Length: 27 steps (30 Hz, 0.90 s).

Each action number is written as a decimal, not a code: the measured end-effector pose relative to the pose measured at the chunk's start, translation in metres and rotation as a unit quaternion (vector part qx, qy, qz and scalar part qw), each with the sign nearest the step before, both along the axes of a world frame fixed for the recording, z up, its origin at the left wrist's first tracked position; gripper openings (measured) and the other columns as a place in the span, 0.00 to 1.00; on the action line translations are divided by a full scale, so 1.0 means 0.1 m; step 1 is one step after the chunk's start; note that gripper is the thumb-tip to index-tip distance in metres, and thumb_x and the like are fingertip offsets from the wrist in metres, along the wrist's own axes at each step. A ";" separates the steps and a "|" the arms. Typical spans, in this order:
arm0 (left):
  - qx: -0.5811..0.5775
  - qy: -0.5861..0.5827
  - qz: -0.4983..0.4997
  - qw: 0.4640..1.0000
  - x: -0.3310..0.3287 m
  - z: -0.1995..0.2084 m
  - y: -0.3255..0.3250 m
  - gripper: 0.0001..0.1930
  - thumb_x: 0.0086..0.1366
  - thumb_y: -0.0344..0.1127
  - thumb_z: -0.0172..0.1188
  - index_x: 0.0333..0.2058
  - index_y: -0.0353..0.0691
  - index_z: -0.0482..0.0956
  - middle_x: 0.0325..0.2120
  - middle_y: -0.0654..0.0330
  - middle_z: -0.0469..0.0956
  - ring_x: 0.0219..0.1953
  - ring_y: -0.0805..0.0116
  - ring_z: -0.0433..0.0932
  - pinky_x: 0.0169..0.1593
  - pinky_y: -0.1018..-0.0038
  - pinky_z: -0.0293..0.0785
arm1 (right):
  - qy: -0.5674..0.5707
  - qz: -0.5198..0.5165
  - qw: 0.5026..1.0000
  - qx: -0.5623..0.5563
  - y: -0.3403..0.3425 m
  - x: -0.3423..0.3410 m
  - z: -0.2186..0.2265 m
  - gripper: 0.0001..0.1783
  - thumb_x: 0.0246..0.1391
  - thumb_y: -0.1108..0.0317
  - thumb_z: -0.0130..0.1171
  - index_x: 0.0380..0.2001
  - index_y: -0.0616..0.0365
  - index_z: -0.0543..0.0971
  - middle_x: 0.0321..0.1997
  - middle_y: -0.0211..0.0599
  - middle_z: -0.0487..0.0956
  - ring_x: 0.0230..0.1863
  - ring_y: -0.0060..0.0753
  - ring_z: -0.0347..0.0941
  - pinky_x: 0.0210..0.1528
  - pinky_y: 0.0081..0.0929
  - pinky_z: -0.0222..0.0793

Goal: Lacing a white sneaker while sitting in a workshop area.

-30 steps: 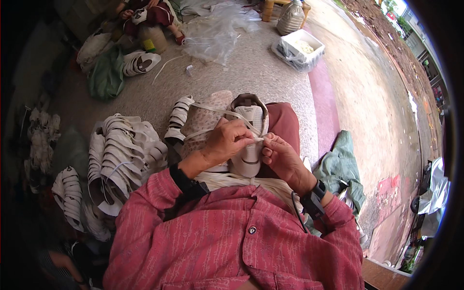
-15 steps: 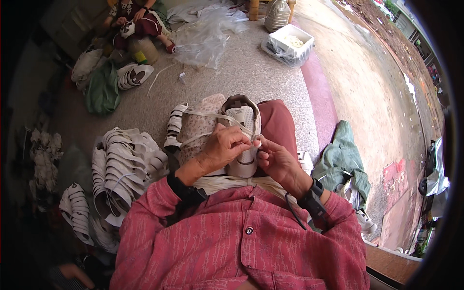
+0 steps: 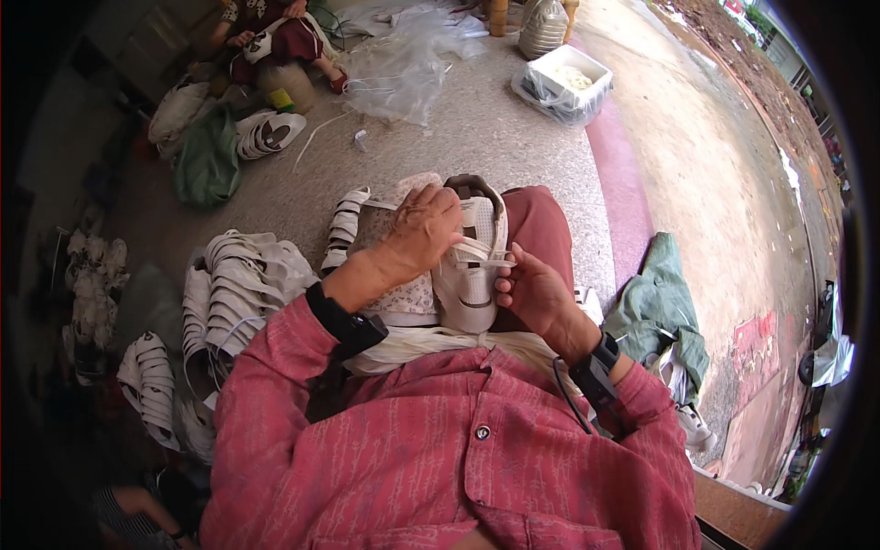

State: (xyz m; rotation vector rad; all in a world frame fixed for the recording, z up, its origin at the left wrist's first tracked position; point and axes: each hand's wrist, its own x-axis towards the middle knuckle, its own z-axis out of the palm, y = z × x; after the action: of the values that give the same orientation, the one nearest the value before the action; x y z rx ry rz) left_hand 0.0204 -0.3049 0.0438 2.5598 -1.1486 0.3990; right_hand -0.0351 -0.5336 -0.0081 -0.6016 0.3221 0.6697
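A cream sneaker (image 3: pixel 475 310) with a brown lining rests on my lap, toe toward me. White shoelace (image 3: pixel 477 249) crosses its lower eyelets. My left hand (image 3: pixel 420 229) curls over the shoe's left side, closed on the lace; some of its fingertips are hidden. A length of lace shows beyond its knuckles on the left. At the shoe's right edge, my right hand (image 3: pixel 541 295) pinches a lace end between thumb and forefinger. Under my left wrist lies a patterned cloth (image 3: pixel 403 301), and a bundle of pale laces (image 3: pixel 518 346) spans my waist.
Stacked white shoe uppers (image 3: pixel 243 293) stand at my left, with a smaller stack (image 3: pixel 344 225) nearer the cloth. Green sacking (image 3: pixel 655 293) lies at right. Farther off are a white box (image 3: pixel 573 78) in clear plastic, plastic sheeting (image 3: pixel 399 78) and a seated person (image 3: pixel 275 32) handling a shoe.
My hands have parted from their meeting point over the laces. The left moved up and left along the shoe; the right stayed at its right side. The view shifted slightly.
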 end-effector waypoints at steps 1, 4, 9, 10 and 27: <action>0.024 -0.072 -0.016 0.997 0.01 0.01 0.03 0.11 0.56 0.36 0.62 0.36 0.39 0.74 0.40 0.56 0.70 0.47 0.56 0.68 0.52 0.61 0.61 | 0.005 0.006 1.000 0.015 0.00 0.02 -0.05 0.13 0.67 0.58 0.41 0.29 0.48 0.70 0.26 0.24 0.70 0.27 0.24 0.65 0.30 0.23 0.61; 0.090 -0.154 0.013 0.984 0.14 0.12 0.37 0.11 0.55 0.36 0.61 0.35 0.37 0.73 0.39 0.55 0.70 0.47 0.56 0.67 0.53 0.61 0.61 | -0.001 0.030 0.999 0.011 0.00 0.05 -0.09 0.14 0.67 0.58 0.40 0.29 0.48 0.69 0.25 0.25 0.69 0.27 0.25 0.64 0.31 0.24 0.61; 0.082 -0.154 0.059 0.983 0.12 0.22 0.50 0.11 0.56 0.37 0.61 0.36 0.39 0.74 0.40 0.56 0.70 0.47 0.56 0.68 0.52 0.61 0.63 | -0.013 0.067 0.998 -0.018 -0.02 0.04 -0.06 0.15 0.68 0.57 0.40 0.31 0.52 0.70 0.27 0.28 0.72 0.28 0.28 0.67 0.34 0.26 0.65; 0.039 -0.124 0.061 0.990 0.06 0.12 0.44 0.11 0.56 0.36 0.62 0.36 0.40 0.74 0.40 0.56 0.70 0.47 0.56 0.68 0.52 0.61 0.63 | -0.029 0.090 0.995 -0.026 -0.04 0.03 -0.06 0.15 0.68 0.58 0.40 0.33 0.53 0.71 0.28 0.30 0.74 0.29 0.29 0.70 0.35 0.27 0.67; -0.206 0.144 0.051 0.967 -0.42 -0.25 -0.11 0.05 0.57 0.27 0.62 0.32 0.36 0.75 0.29 0.57 0.71 0.31 0.60 0.75 0.35 0.69 0.71 | -0.460 0.293 0.416 -0.728 -1.35 -0.11 0.58 0.13 0.52 0.60 0.60 0.28 0.60 0.79 0.24 0.46 0.78 0.30 0.52 0.77 0.32 0.41 0.69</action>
State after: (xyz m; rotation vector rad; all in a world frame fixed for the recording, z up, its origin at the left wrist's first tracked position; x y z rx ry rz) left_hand -0.0217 -0.3163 0.0183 2.2232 -0.7412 0.2460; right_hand -0.0463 -0.6689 0.0496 -2.7803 -0.5620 0.4301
